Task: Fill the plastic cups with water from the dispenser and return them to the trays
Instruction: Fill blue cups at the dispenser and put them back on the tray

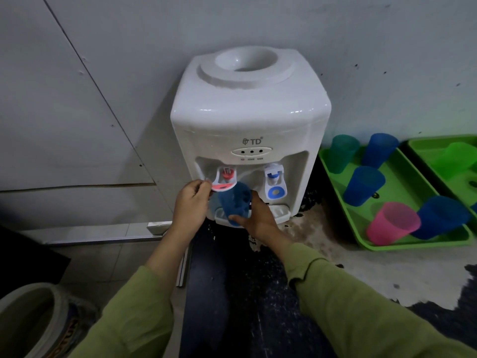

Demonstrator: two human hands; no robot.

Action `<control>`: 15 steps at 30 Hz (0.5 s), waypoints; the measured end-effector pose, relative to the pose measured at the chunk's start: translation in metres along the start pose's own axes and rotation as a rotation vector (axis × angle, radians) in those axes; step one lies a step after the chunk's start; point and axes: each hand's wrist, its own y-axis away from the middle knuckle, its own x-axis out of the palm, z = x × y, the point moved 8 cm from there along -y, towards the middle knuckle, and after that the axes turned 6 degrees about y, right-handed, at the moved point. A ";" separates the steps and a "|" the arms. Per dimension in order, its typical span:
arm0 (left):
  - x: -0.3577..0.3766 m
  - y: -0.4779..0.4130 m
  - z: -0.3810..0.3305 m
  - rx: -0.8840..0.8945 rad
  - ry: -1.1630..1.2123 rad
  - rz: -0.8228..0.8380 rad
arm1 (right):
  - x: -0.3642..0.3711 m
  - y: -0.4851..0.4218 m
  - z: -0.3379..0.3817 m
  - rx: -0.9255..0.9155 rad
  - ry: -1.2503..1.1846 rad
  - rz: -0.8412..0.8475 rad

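Note:
A white water dispenser (pixel 247 120) stands against the wall, with a red tap (pixel 224 180) on its left and a blue tap (pixel 275 180) on its right. My right hand (pixel 258 218) holds a blue plastic cup (pixel 236 202) under the red tap, over the drip tray (pixel 278 211). My left hand (pixel 192 200) has its fingers on the red tap's lever. A green tray (pixel 343 213) to the right carries several cups: a teal one (pixel 342 153), blue ones (pixel 364 184) and a pink one (pixel 391 223). No bottle sits on the dispenser.
A second green tray (pixel 428 156) lies at the far right with a green cup (pixel 459 153). The floor in front of the dispenser (pixel 307 226) looks wet and stained. A pale bucket (pixel 33 319) stands at bottom left. A dark strip of floor (pixel 232 293) runs between my arms.

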 end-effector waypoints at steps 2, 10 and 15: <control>0.000 0.000 0.000 0.002 0.004 0.007 | 0.000 0.000 0.000 -0.005 -0.001 0.001; 0.000 0.001 -0.003 -0.008 -0.013 0.008 | -0.001 0.000 0.001 0.001 0.003 -0.009; 0.000 0.000 -0.001 -0.010 -0.018 0.008 | 0.000 0.000 0.000 0.009 0.019 -0.010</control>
